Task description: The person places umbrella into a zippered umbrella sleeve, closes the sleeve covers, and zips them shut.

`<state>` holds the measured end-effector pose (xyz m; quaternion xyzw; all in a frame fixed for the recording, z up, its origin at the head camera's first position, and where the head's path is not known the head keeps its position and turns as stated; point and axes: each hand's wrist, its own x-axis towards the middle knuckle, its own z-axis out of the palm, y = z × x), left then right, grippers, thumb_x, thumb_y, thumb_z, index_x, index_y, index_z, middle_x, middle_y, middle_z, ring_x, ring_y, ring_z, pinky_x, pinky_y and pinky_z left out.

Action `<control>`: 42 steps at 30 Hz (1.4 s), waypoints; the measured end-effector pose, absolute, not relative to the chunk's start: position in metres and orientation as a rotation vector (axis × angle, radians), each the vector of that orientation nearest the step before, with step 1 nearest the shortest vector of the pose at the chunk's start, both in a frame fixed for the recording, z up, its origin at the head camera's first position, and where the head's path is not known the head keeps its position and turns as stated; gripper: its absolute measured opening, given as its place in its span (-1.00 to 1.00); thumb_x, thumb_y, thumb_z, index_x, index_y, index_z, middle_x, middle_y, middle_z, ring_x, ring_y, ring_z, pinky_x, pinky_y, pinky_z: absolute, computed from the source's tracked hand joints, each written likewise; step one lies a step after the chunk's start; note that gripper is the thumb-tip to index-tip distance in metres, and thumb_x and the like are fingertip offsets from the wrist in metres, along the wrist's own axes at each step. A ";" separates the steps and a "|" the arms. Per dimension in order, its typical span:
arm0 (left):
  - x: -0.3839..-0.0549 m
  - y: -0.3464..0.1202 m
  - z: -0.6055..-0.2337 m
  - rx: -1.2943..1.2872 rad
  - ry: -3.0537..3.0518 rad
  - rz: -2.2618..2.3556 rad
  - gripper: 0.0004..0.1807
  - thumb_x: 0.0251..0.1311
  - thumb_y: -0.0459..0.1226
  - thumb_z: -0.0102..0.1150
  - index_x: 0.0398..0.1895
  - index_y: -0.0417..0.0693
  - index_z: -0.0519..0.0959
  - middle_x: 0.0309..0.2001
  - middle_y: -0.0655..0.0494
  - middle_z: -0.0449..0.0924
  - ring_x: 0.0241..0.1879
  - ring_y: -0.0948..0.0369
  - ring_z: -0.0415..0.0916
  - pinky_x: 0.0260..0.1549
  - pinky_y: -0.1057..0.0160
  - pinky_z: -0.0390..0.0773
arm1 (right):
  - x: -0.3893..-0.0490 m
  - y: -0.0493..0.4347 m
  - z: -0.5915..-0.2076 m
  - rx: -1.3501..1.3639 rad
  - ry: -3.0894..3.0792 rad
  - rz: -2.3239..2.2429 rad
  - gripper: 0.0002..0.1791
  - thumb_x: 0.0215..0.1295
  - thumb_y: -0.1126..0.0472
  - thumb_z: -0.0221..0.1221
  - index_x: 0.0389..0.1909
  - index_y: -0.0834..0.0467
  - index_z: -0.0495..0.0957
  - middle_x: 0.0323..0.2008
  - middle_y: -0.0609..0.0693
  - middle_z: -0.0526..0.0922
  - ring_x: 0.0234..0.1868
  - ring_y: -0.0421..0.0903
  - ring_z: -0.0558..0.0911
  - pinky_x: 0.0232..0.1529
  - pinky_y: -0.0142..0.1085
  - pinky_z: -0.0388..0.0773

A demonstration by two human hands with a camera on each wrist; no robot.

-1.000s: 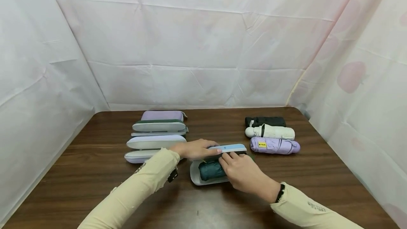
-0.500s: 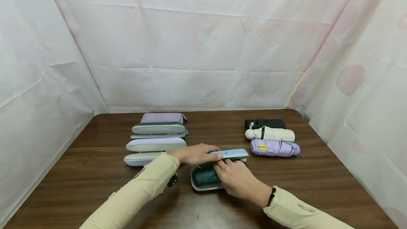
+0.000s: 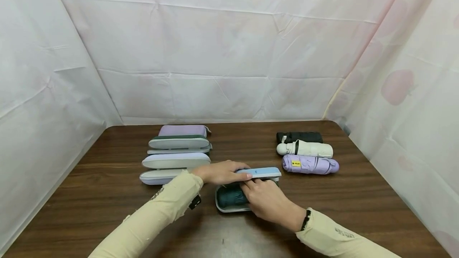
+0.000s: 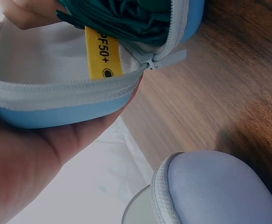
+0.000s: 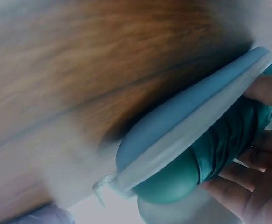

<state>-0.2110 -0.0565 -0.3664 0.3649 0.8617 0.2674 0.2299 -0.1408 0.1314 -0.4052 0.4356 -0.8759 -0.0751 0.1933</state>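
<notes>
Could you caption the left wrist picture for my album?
A left hand holds an open blue zip case with a green umbrella and yellow tag inside.

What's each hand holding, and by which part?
The left hand holds the blue case by its lid; the right hand grips the green umbrella by its wrapped fabric.

Along the left side of the dark-brown wood-grain bench point(image 3: 222, 234), from back to front, lie a lilac oblong zip case point(image 3: 182, 130), a dark-green oval zip case point(image 3: 179, 143) and a pale-lavender oval zip case point(image 3: 172, 160). On the right, back to front, sit a black folded fabric umbrella point(image 3: 303, 137), a white folded fabric umbrella point(image 3: 311, 149) and a lilac folded fabric umbrella point(image 3: 312, 165). Between the rows, nearer the front, is a sky-blue oblong zip case point(image 3: 259, 172), with a dark-green folded fabric umbrella point(image 3: 229, 195) in it. Of the hands, the left hand point(image 3: 222, 171) is at the sky-blue case's left end, the right hand point(image 3: 270, 200) on the umbrella inside.
</notes>
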 end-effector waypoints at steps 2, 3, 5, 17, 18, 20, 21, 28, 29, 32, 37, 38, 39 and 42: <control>-0.211 -0.055 -0.367 1.009 2.365 0.741 -0.45 0.39 0.13 -0.15 0.26 0.05 0.41 0.09 0.22 0.50 0.03 0.34 0.42 0.05 0.27 0.37 | -0.138 0.138 -0.402 1.226 -2.475 -0.196 -0.37 0.04 -0.08 0.37 0.08 0.20 0.53 -0.04 0.01 0.59 -0.19 -0.07 0.61 -0.45 -0.23 0.56; -0.210 -0.055 -0.368 1.010 2.362 0.744 -0.45 0.38 0.13 -0.15 0.26 0.05 0.41 0.09 0.23 0.50 0.03 0.34 0.42 0.05 0.27 0.37 | -0.136 0.142 -0.399 1.239 -2.469 -0.181 -0.36 0.05 -0.11 0.36 0.09 0.19 0.53 -0.04 0.01 0.59 -0.15 -0.07 0.61 -0.43 -0.22 0.57; -0.210 -0.055 -0.368 1.014 2.355 0.751 -0.44 0.38 0.14 -0.14 0.27 0.04 0.41 0.08 0.23 0.50 0.01 0.34 0.43 0.03 0.27 0.38 | -0.135 0.153 -0.393 1.286 -2.403 -0.126 -0.42 0.09 -0.11 0.34 0.03 0.18 0.57 -0.11 -0.01 0.60 -0.18 -0.09 0.60 -0.42 -0.24 0.57; -0.199 -0.057 -0.369 1.053 2.498 0.610 -0.31 0.28 0.24 -0.10 0.33 0.05 0.36 0.12 0.22 0.46 0.02 0.29 0.41 0.02 0.15 0.41 | -0.158 0.207 -0.352 1.308 -2.309 0.405 -0.81 0.34 0.14 0.17 -0.12 0.12 0.60 -0.20 -0.12 0.57 -0.25 -0.22 0.52 -0.29 -0.30 0.50; -0.197 -0.056 -0.370 1.059 2.518 0.590 -0.29 0.27 0.25 -0.08 0.33 0.04 0.35 0.13 0.21 0.46 0.02 0.29 0.41 0.01 0.15 0.41 | -0.160 0.208 -0.352 1.324 -2.361 0.438 -0.79 0.32 0.15 0.20 -0.08 0.11 0.59 -0.14 -0.12 0.56 -0.19 -0.23 0.53 -0.25 -0.30 0.51; -0.191 -0.055 -0.371 1.079 2.553 0.570 -0.28 0.23 0.26 -0.02 0.32 0.03 0.37 0.11 0.18 0.47 -0.02 0.29 0.42 -0.05 0.19 0.44 | -0.162 0.208 -0.355 1.369 -2.460 0.501 -0.74 0.32 0.16 0.20 0.00 0.11 0.57 -0.05 -0.12 0.54 -0.06 -0.21 0.53 -0.13 -0.26 0.51; -0.189 -0.054 -0.372 1.089 2.576 0.557 -0.27 0.21 0.26 0.00 0.31 0.03 0.38 0.10 0.18 0.47 -0.04 0.29 0.43 -0.09 0.21 0.46 | -0.163 0.207 -0.357 1.393 -2.501 0.528 -0.72 0.33 0.16 0.19 0.02 0.12 0.55 -0.01 -0.12 0.53 -0.01 -0.20 0.52 -0.09 -0.25 0.51; -0.174 -0.051 -0.378 1.143 2.720 0.478 -0.25 0.06 0.29 0.15 0.24 0.09 0.43 0.00 0.18 0.49 -0.14 0.29 0.45 -0.29 0.29 0.49 | -0.165 0.196 -0.372 1.502 -2.612 0.646 -0.67 0.35 0.05 0.17 0.06 0.09 0.54 0.07 -0.10 0.49 0.07 -0.20 0.48 0.00 -0.24 0.47; -0.173 -0.052 -0.379 1.154 2.731 0.467 -0.25 0.05 0.28 0.17 0.24 0.09 0.44 0.00 0.17 0.48 -0.13 0.29 0.44 -0.29 0.29 0.49 | -0.165 0.196 -0.374 1.508 -2.614 0.649 -0.65 0.33 0.04 0.18 0.06 0.08 0.54 0.07 -0.11 0.49 0.07 -0.21 0.48 -0.01 -0.25 0.47; -0.170 -0.053 -0.379 1.183 2.727 0.459 -0.26 0.02 0.23 0.24 0.24 0.10 0.43 0.03 0.18 0.46 -0.10 0.27 0.42 -0.25 0.30 0.48 | -0.165 0.194 -0.380 1.530 -2.609 0.626 -0.62 0.29 0.00 0.21 0.08 0.05 0.54 0.08 -0.09 0.49 0.07 -0.19 0.48 -0.01 -0.23 0.48; -0.166 -0.063 -0.377 1.232 2.642 0.534 -0.30 0.03 0.05 0.35 0.26 0.11 0.39 0.13 0.18 0.41 0.03 0.24 0.36 -0.10 0.26 0.44 | -0.165 0.196 -0.386 1.527 -2.606 0.590 -0.59 0.26 -0.03 0.23 0.11 -0.04 0.54 0.13 -0.07 0.48 0.12 -0.11 0.47 0.02 -0.16 0.47; -0.165 -0.066 -0.377 1.238 2.619 0.560 -0.30 0.04 0.01 0.36 0.27 0.10 0.38 0.16 0.18 0.39 0.06 0.24 0.34 -0.08 0.26 0.43 | -0.165 0.196 -0.387 1.525 -2.606 0.588 -0.59 0.25 -0.02 0.24 0.11 -0.07 0.54 0.14 -0.06 0.48 0.13 -0.10 0.47 0.02 -0.15 0.47; -0.164 -0.068 -0.377 1.240 2.600 0.586 -0.31 0.04 -0.02 0.37 0.27 0.10 0.37 0.19 0.17 0.36 0.09 0.23 0.33 -0.06 0.25 0.43 | -0.164 0.196 -0.388 1.524 -2.606 0.588 -0.59 0.25 -0.02 0.25 0.12 -0.08 0.54 0.14 -0.06 0.48 0.13 -0.10 0.47 0.01 -0.15 0.47; -0.160 -0.076 -0.381 1.253 2.567 0.658 -0.33 0.05 -0.10 0.39 0.26 0.10 0.38 0.25 0.12 0.32 0.13 0.20 0.30 -0.05 0.25 0.43 | -0.164 0.198 -0.391 1.527 -2.598 0.585 -0.58 0.21 0.00 0.28 0.11 -0.11 0.57 0.15 -0.05 0.49 0.14 -0.08 0.47 0.01 -0.14 0.48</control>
